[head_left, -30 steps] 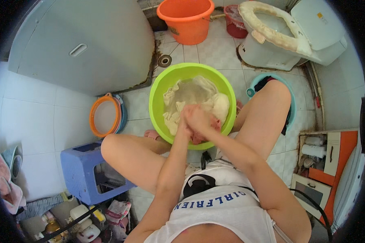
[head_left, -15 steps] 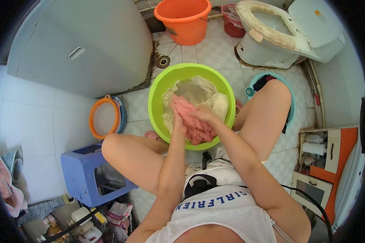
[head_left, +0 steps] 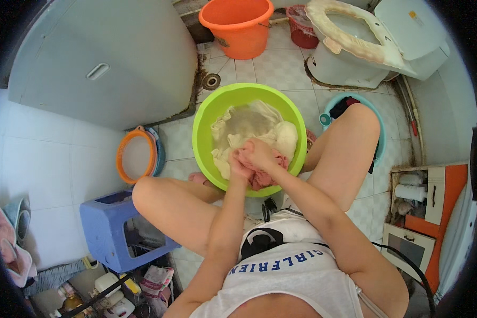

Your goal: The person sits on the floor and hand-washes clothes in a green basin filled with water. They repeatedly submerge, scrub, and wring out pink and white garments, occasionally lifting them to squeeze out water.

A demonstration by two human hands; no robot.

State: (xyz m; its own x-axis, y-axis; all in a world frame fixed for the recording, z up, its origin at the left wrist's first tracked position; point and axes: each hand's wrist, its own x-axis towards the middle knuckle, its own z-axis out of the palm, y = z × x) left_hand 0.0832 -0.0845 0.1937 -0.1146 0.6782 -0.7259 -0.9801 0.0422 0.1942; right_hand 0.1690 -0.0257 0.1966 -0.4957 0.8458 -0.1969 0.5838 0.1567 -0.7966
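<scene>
A lime-green basin [head_left: 202, 130] stands on the floor between my knees, with cloudy water and cream-coloured cloth [head_left: 285, 139] in it. Over its near side my left hand [head_left: 239, 166] and my right hand [head_left: 261, 153] are closed close together on a pink cloth [head_left: 265, 179]. The cloth is bunched up between them, and its loose part hangs toward the near rim. What kind of garment it is, if any, I cannot tell.
An orange bucket [head_left: 237, 32] and a red basket [head_left: 303, 33] stand beyond the basin, near the toilet [head_left: 350, 63]. By my right knee is a light-blue basin [head_left: 382, 132] with dark cloth. A blue stool [head_left: 103, 233] and leaning basins [head_left: 123, 159] are at left.
My hands have come closer together, and the pink cloth that was spread across the basin is now bunched tightly between them, nearer the front rim.
</scene>
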